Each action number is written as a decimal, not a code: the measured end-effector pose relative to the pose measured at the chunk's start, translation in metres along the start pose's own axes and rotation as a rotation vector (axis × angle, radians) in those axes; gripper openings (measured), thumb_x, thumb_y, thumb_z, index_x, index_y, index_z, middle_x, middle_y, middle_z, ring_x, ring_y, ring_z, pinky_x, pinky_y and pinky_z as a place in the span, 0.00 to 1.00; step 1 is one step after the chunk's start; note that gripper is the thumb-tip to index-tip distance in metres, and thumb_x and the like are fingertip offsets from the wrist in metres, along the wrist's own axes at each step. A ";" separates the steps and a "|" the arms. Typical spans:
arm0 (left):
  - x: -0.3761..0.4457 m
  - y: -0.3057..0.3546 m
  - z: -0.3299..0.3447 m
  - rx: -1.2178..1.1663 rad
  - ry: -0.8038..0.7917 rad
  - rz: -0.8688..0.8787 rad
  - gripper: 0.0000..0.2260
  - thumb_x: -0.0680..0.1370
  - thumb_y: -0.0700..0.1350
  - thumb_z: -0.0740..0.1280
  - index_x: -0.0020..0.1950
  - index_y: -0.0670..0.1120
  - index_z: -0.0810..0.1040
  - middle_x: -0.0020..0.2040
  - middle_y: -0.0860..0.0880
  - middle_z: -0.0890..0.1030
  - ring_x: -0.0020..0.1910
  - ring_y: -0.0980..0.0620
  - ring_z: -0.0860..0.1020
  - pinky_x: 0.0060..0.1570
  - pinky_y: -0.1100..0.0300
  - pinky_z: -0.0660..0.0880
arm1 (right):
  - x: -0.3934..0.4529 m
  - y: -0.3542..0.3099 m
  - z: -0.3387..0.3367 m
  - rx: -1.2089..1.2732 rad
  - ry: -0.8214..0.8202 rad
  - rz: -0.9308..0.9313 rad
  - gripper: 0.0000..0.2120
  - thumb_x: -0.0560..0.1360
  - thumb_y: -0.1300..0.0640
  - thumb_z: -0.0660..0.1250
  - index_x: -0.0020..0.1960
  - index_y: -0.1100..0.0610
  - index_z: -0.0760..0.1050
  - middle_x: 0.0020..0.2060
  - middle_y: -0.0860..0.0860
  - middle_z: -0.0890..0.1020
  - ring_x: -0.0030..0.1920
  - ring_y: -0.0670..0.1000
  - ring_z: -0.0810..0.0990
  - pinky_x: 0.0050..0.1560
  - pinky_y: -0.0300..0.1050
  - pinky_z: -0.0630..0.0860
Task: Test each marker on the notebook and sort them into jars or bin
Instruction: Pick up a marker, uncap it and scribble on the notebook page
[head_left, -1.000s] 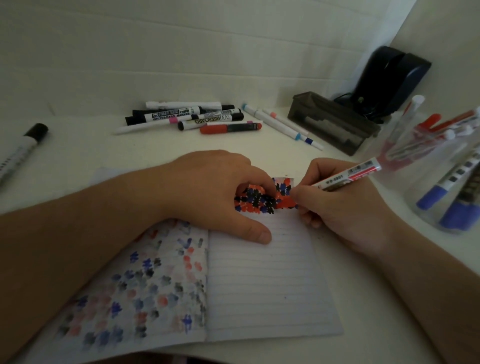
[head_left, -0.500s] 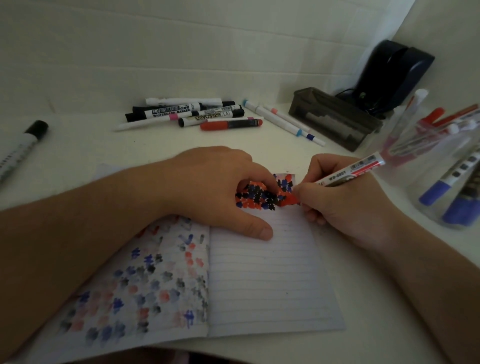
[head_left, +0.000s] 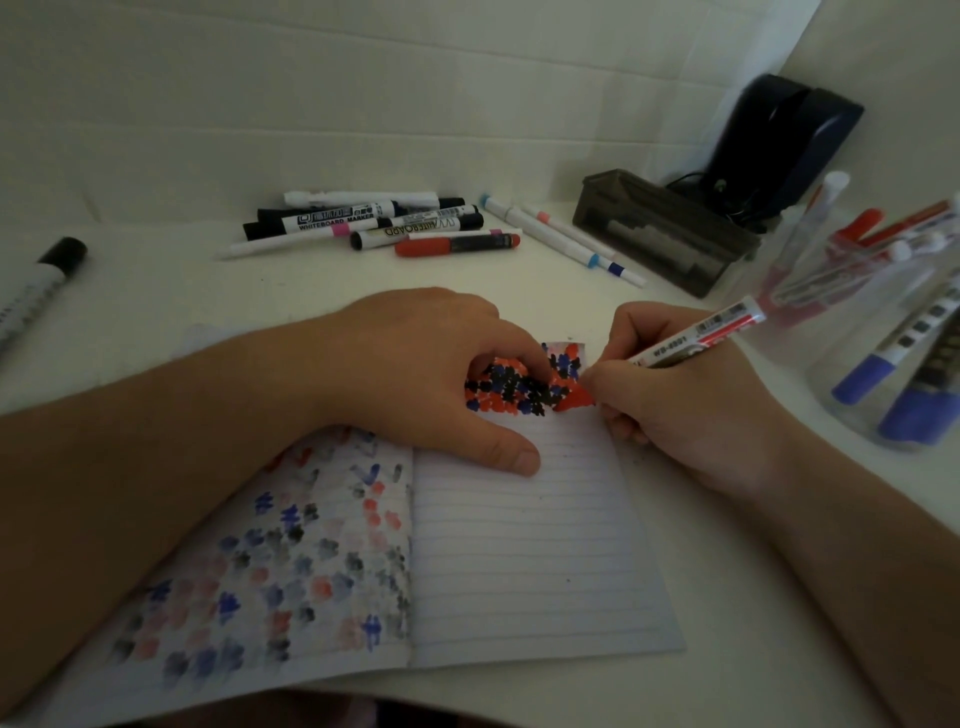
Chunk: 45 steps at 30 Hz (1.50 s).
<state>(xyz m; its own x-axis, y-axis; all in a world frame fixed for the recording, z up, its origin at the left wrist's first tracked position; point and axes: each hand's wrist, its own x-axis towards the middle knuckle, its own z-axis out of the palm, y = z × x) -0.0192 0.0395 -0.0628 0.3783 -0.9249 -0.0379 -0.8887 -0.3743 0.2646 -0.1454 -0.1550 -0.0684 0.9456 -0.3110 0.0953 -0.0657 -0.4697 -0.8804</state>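
Observation:
An open lined notebook (head_left: 524, 561) lies in front of me, its left page and top right corner covered in red, blue and black blotches. My right hand (head_left: 685, 415) grips a white marker with a red label (head_left: 696, 338), tip down at the red patch on the top right corner of the page. My left hand (head_left: 431, 374) rests on the notebook's top, fingers curled over the coloured patch, thumb flat on the lined page. A heap of markers (head_left: 384, 223) lies at the back. Clear jars (head_left: 852, 291) with red and blue markers stand at the right.
A dark rectangular bin (head_left: 660, 234) sits at the back right before a dark blue device (head_left: 779, 140). Two thin white pens (head_left: 561, 239) lie left of the bin. A lone black-capped marker (head_left: 36, 286) lies at the far left. White walls close the back and right.
The marker's rear end has tipped slightly higher while its tip stays at the red patch. My left hand stays put on the notebook.

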 end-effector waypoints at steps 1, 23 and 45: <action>0.000 0.000 0.000 -0.003 0.001 -0.001 0.35 0.63 0.82 0.60 0.69 0.74 0.67 0.46 0.64 0.72 0.46 0.64 0.72 0.46 0.58 0.69 | 0.000 0.000 0.000 0.013 -0.002 0.001 0.10 0.73 0.68 0.71 0.36 0.65 0.72 0.30 0.63 0.79 0.28 0.53 0.77 0.29 0.44 0.76; -0.002 0.002 0.000 0.014 0.017 -0.015 0.35 0.65 0.82 0.60 0.70 0.73 0.66 0.45 0.65 0.71 0.45 0.66 0.70 0.43 0.61 0.67 | 0.002 0.004 0.000 0.029 -0.032 -0.017 0.12 0.74 0.68 0.70 0.35 0.62 0.72 0.28 0.58 0.79 0.26 0.52 0.76 0.27 0.41 0.75; -0.002 0.001 0.000 -0.326 0.241 -0.045 0.21 0.82 0.46 0.68 0.69 0.61 0.63 0.61 0.60 0.83 0.54 0.64 0.80 0.58 0.63 0.76 | 0.009 0.009 -0.009 0.589 -0.250 0.009 0.25 0.74 0.53 0.54 0.59 0.64 0.83 0.43 0.61 0.85 0.33 0.55 0.74 0.27 0.39 0.65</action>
<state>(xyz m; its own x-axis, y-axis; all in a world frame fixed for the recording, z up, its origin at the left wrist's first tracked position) -0.0208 0.0407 -0.0626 0.4993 -0.8515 0.1604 -0.7559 -0.3377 0.5608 -0.1400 -0.1700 -0.0714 0.9963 -0.0771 0.0381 0.0448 0.0872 -0.9952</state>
